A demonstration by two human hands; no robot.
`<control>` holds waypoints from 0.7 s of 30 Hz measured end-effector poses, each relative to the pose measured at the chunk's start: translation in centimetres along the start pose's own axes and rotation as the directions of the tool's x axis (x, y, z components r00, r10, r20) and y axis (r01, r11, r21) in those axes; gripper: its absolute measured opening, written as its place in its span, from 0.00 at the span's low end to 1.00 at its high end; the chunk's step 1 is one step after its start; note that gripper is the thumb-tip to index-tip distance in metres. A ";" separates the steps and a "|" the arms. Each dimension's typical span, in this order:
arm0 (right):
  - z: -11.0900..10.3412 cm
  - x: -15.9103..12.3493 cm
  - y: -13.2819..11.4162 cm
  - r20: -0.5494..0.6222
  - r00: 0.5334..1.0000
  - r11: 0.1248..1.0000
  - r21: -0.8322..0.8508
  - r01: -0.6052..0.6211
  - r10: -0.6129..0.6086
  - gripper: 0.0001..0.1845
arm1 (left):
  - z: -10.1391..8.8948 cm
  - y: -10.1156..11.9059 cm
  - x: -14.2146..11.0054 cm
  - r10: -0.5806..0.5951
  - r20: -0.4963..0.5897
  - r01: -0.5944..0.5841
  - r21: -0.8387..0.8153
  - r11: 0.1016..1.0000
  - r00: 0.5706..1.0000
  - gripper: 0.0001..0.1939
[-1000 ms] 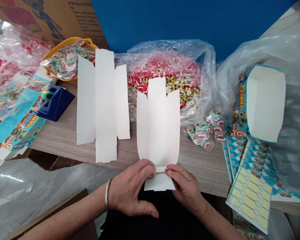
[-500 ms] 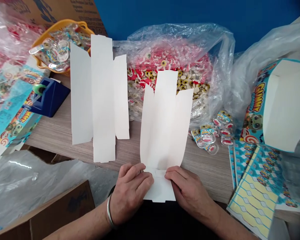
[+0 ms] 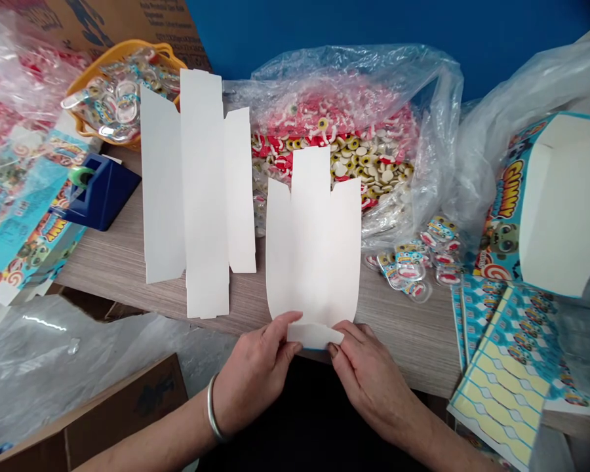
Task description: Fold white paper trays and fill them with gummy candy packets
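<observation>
Here, find a long white card box blank with two curved side panels (image 3: 312,255), lying centrally across the near edge of the grey wood-grain table (image 3: 406,334). At its near end, note a narrow white card flap with a thin blue edge (image 3: 315,334), raised and held at both ends: left hand (image 3: 253,370) pinching the left end between thumb and forefinger, right hand (image 3: 373,377) gripping the right end likewise. For a clean fold, probably best to press evenly from both ends, hold the thumbs level, line the strip up square with the crease, and avoid buckling the curved panels. Just to the left, see a second creased white card blank with straight panels (image 3: 207,196), apart from the first. Beyond, see a clear plastic bag of red, pink and yellow eyeball-like pieces (image 3: 373,111), partly hidden behind the far tongue; to its right, a small heap of clear-packed pieces (image 3: 413,262). Farther out, on the left, note a dark blue tape dispenser (image 3: 111,196) and an orange plastic basket (image 3: 86,72); on the right, an open printed blue carton with white inside (image 3: 558,210) above yellow-and-blue label sheets (image 3: 504,387).
</observation>
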State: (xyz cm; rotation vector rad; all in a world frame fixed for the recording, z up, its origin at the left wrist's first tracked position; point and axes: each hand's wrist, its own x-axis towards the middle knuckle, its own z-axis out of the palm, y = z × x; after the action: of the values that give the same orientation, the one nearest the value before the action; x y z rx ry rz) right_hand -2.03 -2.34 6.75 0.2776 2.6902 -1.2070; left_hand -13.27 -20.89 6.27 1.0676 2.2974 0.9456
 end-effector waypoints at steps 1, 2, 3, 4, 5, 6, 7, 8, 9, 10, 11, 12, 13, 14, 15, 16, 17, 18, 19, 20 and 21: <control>0.3 0.1 0.0 -0.022 0.999 0.999 -0.045 -0.029 0.028 0.13 | 0.1 0.0 0.1 -0.015 0.007 0.015 -0.002 1.000 1.000 0.21; 0.6 0.2 0.0 -0.046 0.997 0.995 -0.079 -0.068 0.064 0.12 | 0.3 0.0 0.1 -0.027 0.003 0.027 0.001 1.000 1.000 0.23; 0.9 0.4 0.0 -0.069 0.992 0.989 -0.092 -0.112 0.106 0.11 | 0.5 -0.1 0.1 -0.033 -0.020 0.034 0.015 0.999 0.999 0.25; 1.1 0.5 0.1 -0.087 0.985 0.984 -0.082 -0.157 0.149 0.08 | 0.7 -0.1 0.1 -0.032 -0.058 0.035 0.040 0.999 0.998 0.27; 1.3 0.6 0.1 -0.102 0.977 0.979 -0.056 -0.194 0.188 0.05 | 1.0 -0.2 0.0 -0.021 -0.098 0.029 0.076 0.997 0.995 0.28; 1.4 0.7 0.2 -0.114 0.970 0.975 -0.026 -0.220 0.216 0.07 | 1.2 -0.3 -0.2 0.007 -0.126 0.007 0.112 0.994 0.992 0.27; 1.5 0.8 0.2 -0.123 0.965 0.973 -0.002 -0.232 0.230 0.13 | 1.4 -0.4 -0.3 0.058 -0.138 -0.037 0.149 0.988 0.989 0.24; 1.5 0.9 0.2 -0.134 0.963 0.972 0.006 -0.234 0.233 0.19 | 1.6 -0.6 -0.5 0.124 -0.129 -0.099 0.184 0.978 0.984 0.21; 1.4 0.9 0.2 -0.141 0.965 0.974 -0.005 -0.226 0.223 0.22 | 1.7 -0.8 -0.6 0.192 -0.107 -0.165 0.217 0.962 0.975 0.17; 1.3 1.0 0.1 -0.137 0.970 0.977 -0.035 -0.209 0.203 0.23 | 1.7 -0.9 -0.8 0.253 -0.075 -0.228 0.246 0.942 0.965 0.15; 1.1 1.0 0.0 -0.118 0.978 0.980 -0.084 -0.180 0.170 0.21 | 1.8 -1.1 -0.9 0.295 -0.038 -0.275 0.267 0.924 0.955 0.13; 0.9 1.0 -0.1 -0.089 0.988 0.978 -0.153 -0.139 0.127 0.17 | 1.8 -1.2 -1.0 0.314 -0.004 -0.301 0.282 0.911 0.949 0.13; 0.7 0.9 -0.3 -0.065 0.995 0.966 -0.242 -0.092 0.078 0.12 | 1.9 -1.2 -1.0 0.316 0.023 -0.308 0.291 0.905 0.949 0.13; 0.5 0.8 -0.6 -0.056 0.998 0.938 -0.343 -0.045 0.028 0.09 | 2.0 -1.3 -1.0 0.308 0.041 -0.306 0.295 0.905 0.950 0.14; 0.3 0.6 -1.0 -0.068 0.997 0.895 -0.446 -0.009 -0.024 0.07 | 2.1 -1.2 -1.0 0.302 0.056 -0.305 0.295 0.906 0.952 0.14; 0.2 0.4 -1.3 -0.102 0.992 0.846 -0.533 0.014 -0.080 0.07 | 2.2 -1.2 -1.0 0.297 0.064 -0.302 0.298 0.906 0.953 0.14; 0.2 0.3 -1.7 -0.135 0.981 0.801 -0.598 0.030 -0.137 0.07 | 2.3 -1.2 -1.0 0.294 0.065 -0.300 0.305 0.904 0.954 0.13; 0.3 0.2 -2.1 -0.149 0.971 0.768 -0.638 0.050 -0.187 0.09 | 2.3 -1.1 -1.0 0.295 0.068 -0.301 0.312 0.901 0.953 0.13; 0.5 0.2 -2.3 -0.130 0.966 0.751 -0.655 0.085 -0.222 0.10 | 2.4 -1.1 -1.0 0.293 0.073 -0.301 0.318 0.899 0.953 0.12; 0.9 0.4 -2.5 -0.080 0.969 0.747 -0.653 0.126 -0.233 0.10 | 2.5 -1.1 -1.0 0.291 0.072 -0.299 0.323 0.898 0.954 0.12; 1.2 0.6 -2.6 -0.013 0.975 0.754 -0.637 0.163 -0.221 0.09 | 2.5 -1.1 -1.0 0.292 0.067 -0.298 0.326 0.897 0.954 0.12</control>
State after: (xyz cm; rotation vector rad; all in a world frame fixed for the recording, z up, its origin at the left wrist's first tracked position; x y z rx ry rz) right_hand -3.15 -4.93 7.67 -0.0552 3.0622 -0.2498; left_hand -11.59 -21.19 3.90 1.5957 2.3781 0.6565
